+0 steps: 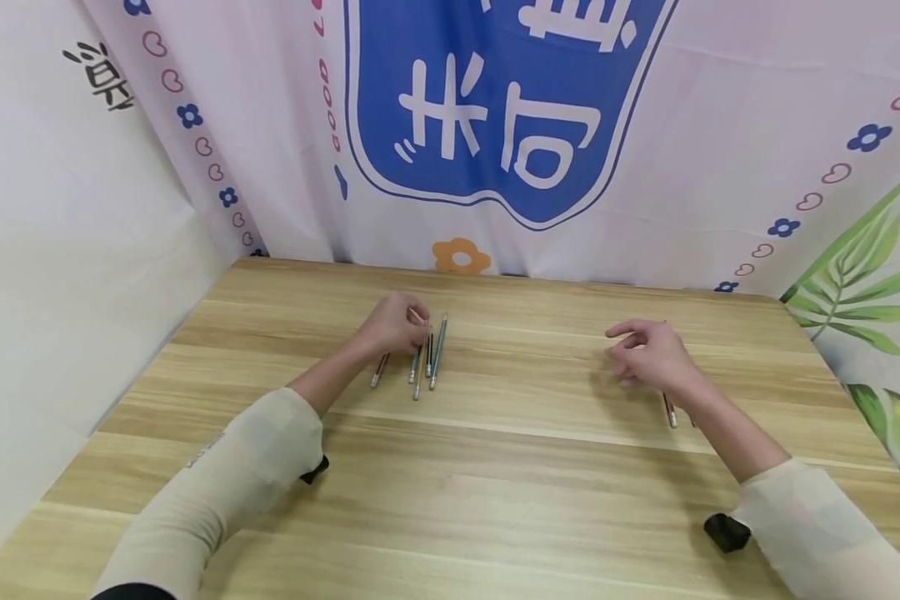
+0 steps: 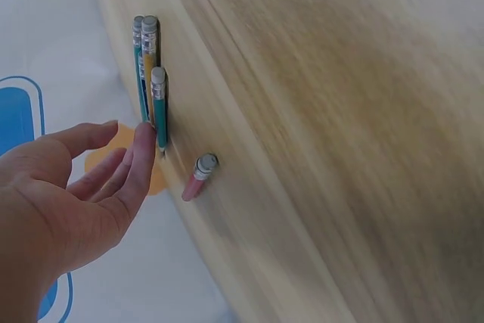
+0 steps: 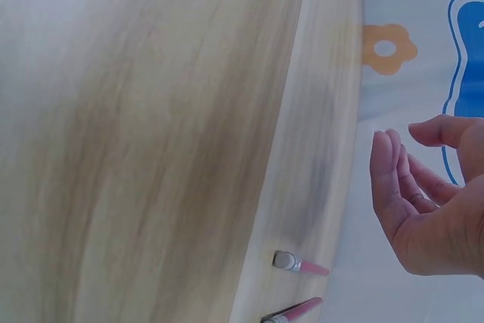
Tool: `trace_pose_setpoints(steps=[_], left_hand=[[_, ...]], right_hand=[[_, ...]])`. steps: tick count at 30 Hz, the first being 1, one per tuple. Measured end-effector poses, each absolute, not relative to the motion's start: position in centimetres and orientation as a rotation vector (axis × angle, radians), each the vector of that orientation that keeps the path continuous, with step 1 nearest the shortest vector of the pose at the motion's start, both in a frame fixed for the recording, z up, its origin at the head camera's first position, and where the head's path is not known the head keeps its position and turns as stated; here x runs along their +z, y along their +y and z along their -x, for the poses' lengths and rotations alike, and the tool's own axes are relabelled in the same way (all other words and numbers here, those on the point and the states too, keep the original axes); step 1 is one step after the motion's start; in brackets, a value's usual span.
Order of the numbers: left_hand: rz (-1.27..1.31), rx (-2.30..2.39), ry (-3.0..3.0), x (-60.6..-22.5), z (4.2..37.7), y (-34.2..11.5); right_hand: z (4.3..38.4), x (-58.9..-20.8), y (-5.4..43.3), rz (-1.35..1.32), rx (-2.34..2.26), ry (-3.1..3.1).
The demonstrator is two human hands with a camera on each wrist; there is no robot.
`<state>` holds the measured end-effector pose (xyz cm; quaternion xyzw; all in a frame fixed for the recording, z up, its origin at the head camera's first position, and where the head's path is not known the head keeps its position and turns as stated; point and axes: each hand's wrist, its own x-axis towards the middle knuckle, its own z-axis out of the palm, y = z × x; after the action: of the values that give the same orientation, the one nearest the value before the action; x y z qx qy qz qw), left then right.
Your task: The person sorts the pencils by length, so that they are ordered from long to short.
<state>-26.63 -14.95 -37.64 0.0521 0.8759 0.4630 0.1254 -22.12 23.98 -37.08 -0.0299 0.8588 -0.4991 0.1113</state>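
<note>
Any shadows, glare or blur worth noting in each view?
Head: fairly even light, a soft shadow below the right hand on the table, white lettering crisp. Left wrist: dimmer, pencils clear enough, table grain blurred toward the right, pale sheen at top right. Right wrist: pale sheen at upper left, soft grain, faint shadow left of the hand.

"GOOD" (image 1: 329, 104) runs up the curtain (image 1: 285, 133), white Chinese characters (image 1: 449, 104) mark its blue badge (image 1: 472, 177), and black ones (image 1: 103, 77) the wall (image 1: 67, 217).

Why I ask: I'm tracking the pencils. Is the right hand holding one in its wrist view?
No, the right hand holds nothing, and two reddish pencils lie on the table apart from it.
</note>
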Motion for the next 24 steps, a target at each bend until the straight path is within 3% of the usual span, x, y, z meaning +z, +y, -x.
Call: trace_pose_setpoints(steps=[24], left_hand=[[-0.21, 1.112, 2.717, -37.84, 26.85, -15.18]], right_hand=[[22.13, -37.7, 23.14, 0.158, -1.509, 2.479]])
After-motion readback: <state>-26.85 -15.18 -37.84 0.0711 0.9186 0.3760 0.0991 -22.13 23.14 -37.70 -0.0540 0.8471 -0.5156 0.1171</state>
